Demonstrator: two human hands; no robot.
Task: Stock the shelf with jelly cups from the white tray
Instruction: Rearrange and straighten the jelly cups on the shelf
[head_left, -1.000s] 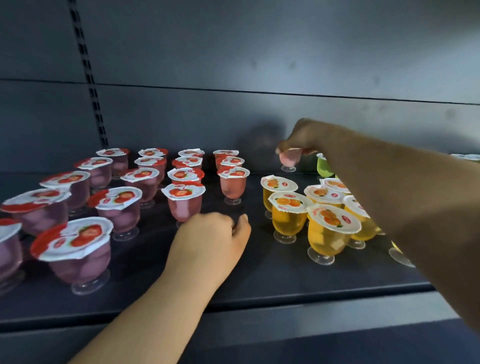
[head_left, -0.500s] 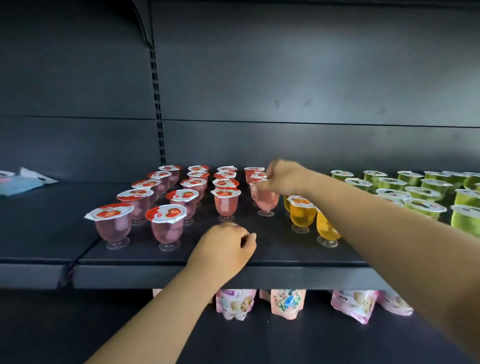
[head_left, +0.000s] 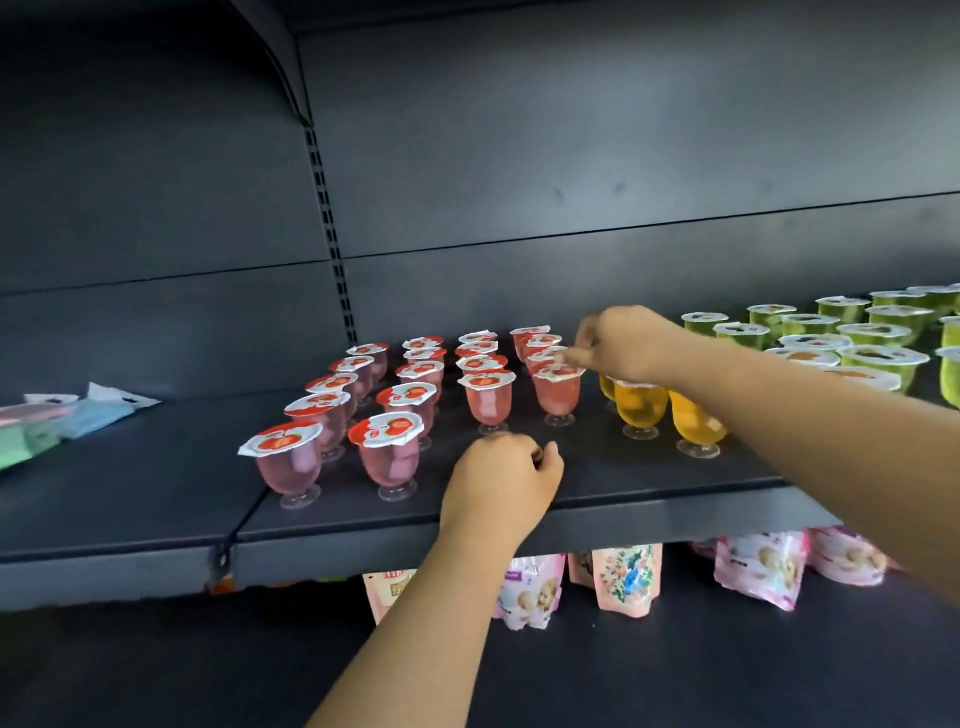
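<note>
The right hand (head_left: 621, 343) reached across the dark shelf (head_left: 597, 483) from the right, its arm stretched out long and low over the orange jelly cups (head_left: 641, 402). Its fingertips (head_left: 574, 356) were drawn together at the foil lid of a pink strawberry jelly cup (head_left: 557, 395), the front one in the rightmost pink column. The cup stood upright on its small clear foot, already resting on the shelf. Whether the fingers pinched the lid edge or only touched it could not be told, as they were blurred.

To finish this step well, the hand would likely need to let go gently and lift straight up, so the narrow foot does not tip, and keep the cup lined up with the column behind it. The forearm passed just above the orange cups, so a careless pull back could knock them.

The left hand (head_left: 501, 480) lay near the shelf's front edge, just in front of the pink rows, fingers loosely curled and holding nothing visible.

Further out, more pink strawberry cups (head_left: 387, 449) stood in columns toward the shelf's left, and green jelly cups (head_left: 878, 358) filled the right end. Pastel packets (head_left: 78, 415) lay on the neighbouring shelf section at far left. Snack pouches (head_left: 626, 579) stood on the shelf below. The white tray was out of view.
</note>
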